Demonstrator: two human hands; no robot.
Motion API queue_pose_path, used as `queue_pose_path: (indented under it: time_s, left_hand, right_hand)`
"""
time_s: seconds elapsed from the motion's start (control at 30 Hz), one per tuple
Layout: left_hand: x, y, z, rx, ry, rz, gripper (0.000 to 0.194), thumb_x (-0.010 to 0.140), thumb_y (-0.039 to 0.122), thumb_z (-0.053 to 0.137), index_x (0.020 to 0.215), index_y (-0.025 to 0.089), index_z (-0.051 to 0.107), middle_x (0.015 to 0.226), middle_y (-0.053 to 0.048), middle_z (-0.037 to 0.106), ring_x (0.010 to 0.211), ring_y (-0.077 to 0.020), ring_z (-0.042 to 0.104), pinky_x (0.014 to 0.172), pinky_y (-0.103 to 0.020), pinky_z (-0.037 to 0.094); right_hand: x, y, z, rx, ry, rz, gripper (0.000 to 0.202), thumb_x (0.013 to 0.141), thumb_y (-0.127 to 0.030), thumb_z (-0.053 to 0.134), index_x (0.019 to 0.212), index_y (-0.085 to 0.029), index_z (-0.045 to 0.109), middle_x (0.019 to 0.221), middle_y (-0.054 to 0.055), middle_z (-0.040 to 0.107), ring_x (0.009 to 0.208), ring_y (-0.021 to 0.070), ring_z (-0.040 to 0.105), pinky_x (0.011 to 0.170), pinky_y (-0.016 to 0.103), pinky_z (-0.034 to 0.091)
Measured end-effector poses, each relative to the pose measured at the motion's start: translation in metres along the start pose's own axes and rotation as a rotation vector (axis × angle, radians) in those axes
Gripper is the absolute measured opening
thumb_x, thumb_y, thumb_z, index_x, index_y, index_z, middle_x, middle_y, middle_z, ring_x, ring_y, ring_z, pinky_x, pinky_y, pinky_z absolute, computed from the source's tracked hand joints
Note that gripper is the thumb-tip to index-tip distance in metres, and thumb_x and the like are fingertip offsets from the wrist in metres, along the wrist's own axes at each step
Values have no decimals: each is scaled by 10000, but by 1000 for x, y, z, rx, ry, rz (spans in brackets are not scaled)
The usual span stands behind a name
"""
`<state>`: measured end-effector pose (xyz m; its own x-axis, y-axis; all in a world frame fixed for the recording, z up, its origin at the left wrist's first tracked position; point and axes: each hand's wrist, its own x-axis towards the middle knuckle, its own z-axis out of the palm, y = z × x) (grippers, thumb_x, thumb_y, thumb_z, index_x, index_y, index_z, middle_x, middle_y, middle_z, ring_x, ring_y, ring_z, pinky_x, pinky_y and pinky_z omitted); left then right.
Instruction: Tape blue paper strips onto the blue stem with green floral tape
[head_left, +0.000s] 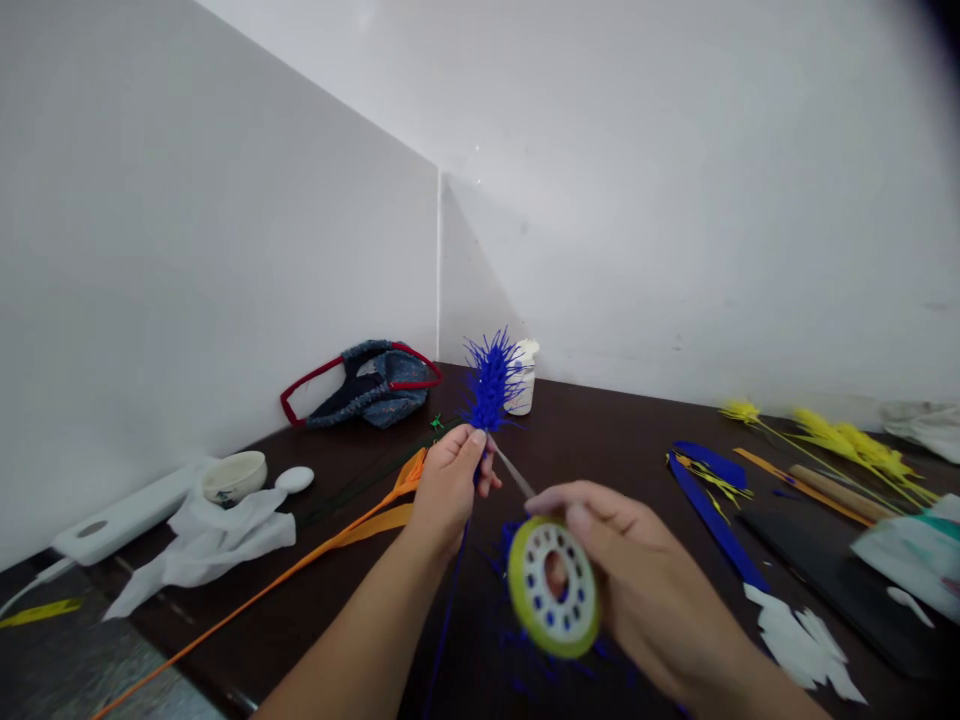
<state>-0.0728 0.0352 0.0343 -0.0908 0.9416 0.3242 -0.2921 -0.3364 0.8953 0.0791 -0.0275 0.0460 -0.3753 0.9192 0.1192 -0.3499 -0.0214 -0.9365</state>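
Upright near the middle of the view stands a spiky blue flower head [491, 385]. My left hand [448, 480] is closed in a pinch around its base, where a thin blue stem hangs down below the fingers. A pale strip of tape [513, 470] stretches from that base toward my right hand [637, 570]. The fingers of my right hand are closed on a tape roll [553, 588] with a white, holed core and a yellow-green rim. Blue scraps lie on the table under the roll.
On the dark table [600, 430] are a denim bag [382, 385], a white bottle [523, 380], a bowl [234, 477], a white power strip [127, 515], orange strips [300, 550], yellow flowers [855, 445], a blue strip [712, 520] and a black phone-like slab [825, 580].
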Motion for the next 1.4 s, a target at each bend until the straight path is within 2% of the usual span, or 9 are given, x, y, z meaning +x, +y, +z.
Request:
queue_pose_path:
  time_s: [0.1, 0.37, 0.5, 0.6, 0.67, 0.77, 0.93, 1.2, 1.4]
  left_hand:
    - [-1, -8, 6, -88, -1, -21, 231, 804, 364, 525, 683, 167, 519, 438, 84, 450, 328, -36, 341, 517, -227, 446]
    - [-13, -19, 22, -395, -1, -116, 221, 811, 356, 549, 720, 156, 519, 441, 99, 393, 313, -9, 289, 460, -189, 398]
    - [-19, -14, 26, -492, -39, -194, 213, 809, 350, 563, 734, 158, 509, 442, 101, 360, 319, -11, 267, 433, -177, 367]
    - [-21, -8, 26, -516, -29, -236, 190, 830, 306, 543, 724, 154, 507, 442, 96, 342, 329, -16, 274, 424, -170, 350]
    - [-20, -3, 25, -559, -17, -264, 200, 870, 265, 478, 707, 152, 498, 442, 91, 326, 337, -25, 298, 428, -170, 353]
    - [-16, 4, 23, -651, -5, -252, 264, 919, 214, 356, 710, 141, 500, 448, 92, 315, 318, -15, 271, 430, -164, 352]
    - [-12, 6, 22, -681, -16, -308, 292, 933, 220, 315, 713, 143, 492, 449, 93, 320, 311, -14, 278, 429, -160, 353]
    - [-15, 4, 25, -563, -34, -270, 258, 920, 251, 368, 712, 159, 490, 457, 98, 304, 319, -10, 281, 445, -151, 361]
    - [-17, -1, 29, -536, -39, -270, 251, 913, 222, 370, 711, 154, 503, 450, 90, 323, 322, -19, 283, 445, -162, 362]
  right_hand:
    - [-4, 16, 21, -195, -160, -34, 328, 709, -248, 647, 1033, -196, 635, 793, 46, 687, 720, 169, 648, 684, 300, 515]
    - [-5, 52, 42, -1109, -150, -515, 588, 723, -184, 559, 1285, -36, 473, 1113, 236, 607, 948, 341, 596, 791, 481, 504]
    - [-8, 53, 47, -1287, -174, -672, 576, 779, -264, 566, 1286, -11, 458, 1007, 222, 651, 831, 318, 618, 695, 451, 531]
    - [-9, 29, 35, -1232, -161, -778, 468, 839, -307, 505, 1259, -102, 502, 946, 149, 681, 796, 253, 618, 682, 381, 520]
    - [-6, 5, 8, -1196, -64, -727, 329, 868, -270, 459, 1160, -183, 582, 877, 82, 688, 758, 191, 613, 697, 321, 498]
    - [-4, -19, -56, -1294, 83, -429, 181, 834, -204, 501, 894, -216, 672, 842, 37, 674, 789, 163, 612, 737, 295, 465]
    - [-35, -4, -142, -1393, -141, 74, 143, 734, -142, 552, 798, -176, 676, 798, 44, 639, 718, 165, 594, 681, 291, 454]
    - [-67, 19, -128, -1351, -135, 95, 100, 704, -117, 582, 749, -179, 645, 733, 21, 565, 610, 133, 526, 587, 263, 419]
    - [-58, 27, -131, -1442, -99, 10, 359, 719, 2, 463, 924, -194, 683, 873, 65, 612, 809, 176, 577, 772, 319, 435]
